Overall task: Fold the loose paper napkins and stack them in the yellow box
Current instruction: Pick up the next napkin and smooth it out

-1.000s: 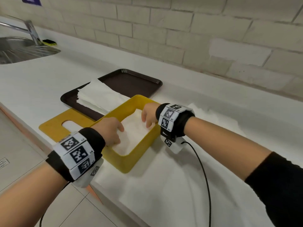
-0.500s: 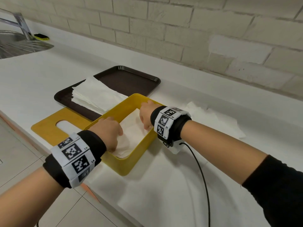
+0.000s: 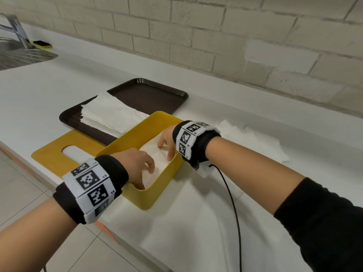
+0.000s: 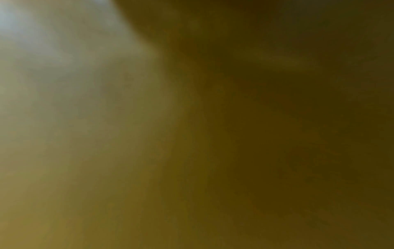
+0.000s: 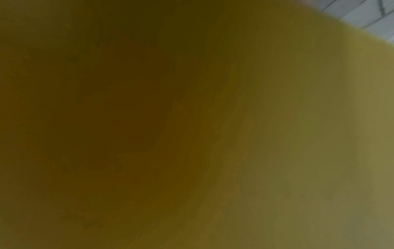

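Observation:
The yellow box (image 3: pixel 167 181) stands on the white counter near its front edge. A folded white napkin (image 3: pixel 157 155) lies inside it. My left hand (image 3: pixel 144 169) reaches in from the near end, its fingers pointing down onto the napkin. At the far right side my right hand (image 3: pixel 167 146) presses on the napkin with straight fingers. Neither hand grips anything. Both wrist views are blurred and filled by the yellow box (image 4: pixel 255 134) (image 5: pixel 149 118); no fingers show in them.
A stack of flat napkins (image 3: pixel 112 112) lies on a dark brown tray (image 3: pixel 153 93) behind the box. The yellow slotted lid (image 3: pixel 51 156) is at left. Loose napkins (image 3: pixel 249 138) lie right of the box, another sheet (image 3: pixel 186 232) in front. A sink (image 3: pixel 19 55) is far left.
Both hands stay inside the box on the napkin. My left hand has slid a little further in and its fingers have spread. The head view has shifted slightly.

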Demonstrator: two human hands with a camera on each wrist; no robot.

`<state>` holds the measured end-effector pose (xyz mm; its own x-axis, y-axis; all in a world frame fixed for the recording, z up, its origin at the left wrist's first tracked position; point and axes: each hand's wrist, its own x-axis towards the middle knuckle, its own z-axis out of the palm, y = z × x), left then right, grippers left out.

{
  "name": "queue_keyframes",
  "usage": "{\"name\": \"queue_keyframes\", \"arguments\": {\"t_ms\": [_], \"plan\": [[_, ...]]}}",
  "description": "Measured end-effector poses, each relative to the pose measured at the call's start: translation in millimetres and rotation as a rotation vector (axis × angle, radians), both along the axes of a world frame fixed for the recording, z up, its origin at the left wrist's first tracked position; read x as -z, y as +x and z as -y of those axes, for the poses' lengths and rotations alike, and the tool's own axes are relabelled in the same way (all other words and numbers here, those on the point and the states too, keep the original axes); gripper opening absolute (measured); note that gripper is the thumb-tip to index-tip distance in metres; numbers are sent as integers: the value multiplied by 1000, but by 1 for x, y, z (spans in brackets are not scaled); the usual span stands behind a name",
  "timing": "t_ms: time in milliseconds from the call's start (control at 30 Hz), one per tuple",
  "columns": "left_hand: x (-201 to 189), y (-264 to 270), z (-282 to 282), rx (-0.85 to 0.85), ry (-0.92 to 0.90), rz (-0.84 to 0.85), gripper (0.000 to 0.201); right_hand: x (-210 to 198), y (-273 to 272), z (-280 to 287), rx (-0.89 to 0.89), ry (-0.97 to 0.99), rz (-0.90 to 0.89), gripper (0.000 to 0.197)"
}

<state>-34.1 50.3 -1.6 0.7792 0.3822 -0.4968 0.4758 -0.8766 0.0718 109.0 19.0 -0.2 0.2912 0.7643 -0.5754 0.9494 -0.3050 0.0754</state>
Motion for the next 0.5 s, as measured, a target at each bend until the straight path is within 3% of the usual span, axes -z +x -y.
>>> {"name": "queue_keyframes", "arguments": {"t_ms": [167,267,367,433,500], "plan": [[1,0,1,15,17,27,47,-4,-5,12,135,237,-62,37],[-9,-10,-2,-57,-59,98,36,-22,-4,29,184,406,-80,32],[-31,-27,2,-107,-162,360,18,-44,0,70,279,635,-134,22],[-47,-38,17,-84,-201,634,7,-51,6,112,417,791,-123,12],[-58,-39,40,-36,-260,800,4,-48,16,155,573,861,-73,8]]}}
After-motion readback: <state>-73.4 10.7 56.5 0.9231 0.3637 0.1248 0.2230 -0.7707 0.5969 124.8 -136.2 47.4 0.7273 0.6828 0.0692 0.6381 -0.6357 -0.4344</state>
